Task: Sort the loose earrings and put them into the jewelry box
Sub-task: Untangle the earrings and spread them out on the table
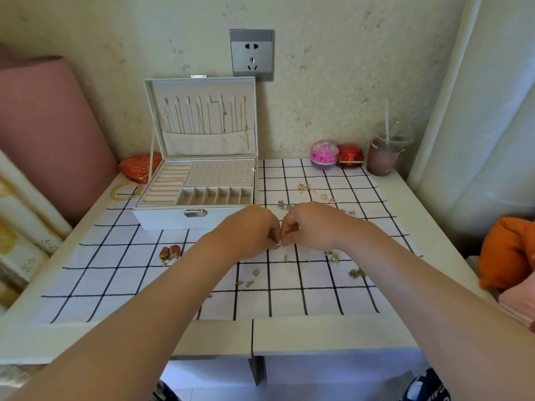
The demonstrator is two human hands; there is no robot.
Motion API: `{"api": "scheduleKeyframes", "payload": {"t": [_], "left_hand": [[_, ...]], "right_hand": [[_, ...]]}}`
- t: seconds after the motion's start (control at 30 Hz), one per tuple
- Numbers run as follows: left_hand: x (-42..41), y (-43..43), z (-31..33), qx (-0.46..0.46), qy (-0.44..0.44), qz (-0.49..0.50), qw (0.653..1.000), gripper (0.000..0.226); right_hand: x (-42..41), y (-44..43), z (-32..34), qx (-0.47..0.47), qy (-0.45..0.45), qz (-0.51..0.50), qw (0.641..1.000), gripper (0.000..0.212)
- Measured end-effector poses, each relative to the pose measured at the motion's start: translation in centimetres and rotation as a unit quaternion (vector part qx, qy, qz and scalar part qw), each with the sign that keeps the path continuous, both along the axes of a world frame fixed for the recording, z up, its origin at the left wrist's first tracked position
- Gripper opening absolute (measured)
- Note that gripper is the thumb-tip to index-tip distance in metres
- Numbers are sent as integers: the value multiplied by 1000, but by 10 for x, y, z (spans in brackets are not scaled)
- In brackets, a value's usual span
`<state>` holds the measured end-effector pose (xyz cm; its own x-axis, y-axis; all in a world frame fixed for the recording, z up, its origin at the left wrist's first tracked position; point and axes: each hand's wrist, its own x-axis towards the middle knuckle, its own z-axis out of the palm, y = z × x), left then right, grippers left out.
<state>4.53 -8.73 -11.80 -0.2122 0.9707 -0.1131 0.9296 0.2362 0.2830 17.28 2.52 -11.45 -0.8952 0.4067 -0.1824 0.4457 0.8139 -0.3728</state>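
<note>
Jewelry box (197, 198) at cloth's (115, 285) back left, loose earrings (304, 187) to its right.

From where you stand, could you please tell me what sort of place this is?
Most likely a bedroom or dressing corner at home: an open jewelry box on a cloth-covered table, a domestic wall socket behind it, and folded clothes at the right.

both arms outstretched; left hand (254, 227) and right hand (308, 224) knuckle to knuckle, fingers (275, 240) curled, pinching.
</note>
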Motion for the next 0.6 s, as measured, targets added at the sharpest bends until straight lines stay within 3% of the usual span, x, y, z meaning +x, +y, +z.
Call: {"api": "scheduleKeyframes", "payload": {"t": [0.13, 0.27, 0.4, 0.6], "left_hand": [[-5, -3, -3, 15, -1, 5, 1000, 16], [-5, -5, -7, 22, -3, -3, 1000, 16], [-8, -3, -9, 30, -5, -5, 1000, 12], [-8, -9, -2, 68, -5, -14, 998, 19]], "right_hand": [[-3, 2, -1, 39, 4, -9, 999, 9], [1, 4, 3, -6, -19, -12, 1000, 20], [-1, 0, 0, -9, -6, -10, 1000, 8], [14, 8, 14, -16, 24, -26, 999, 12]]}}
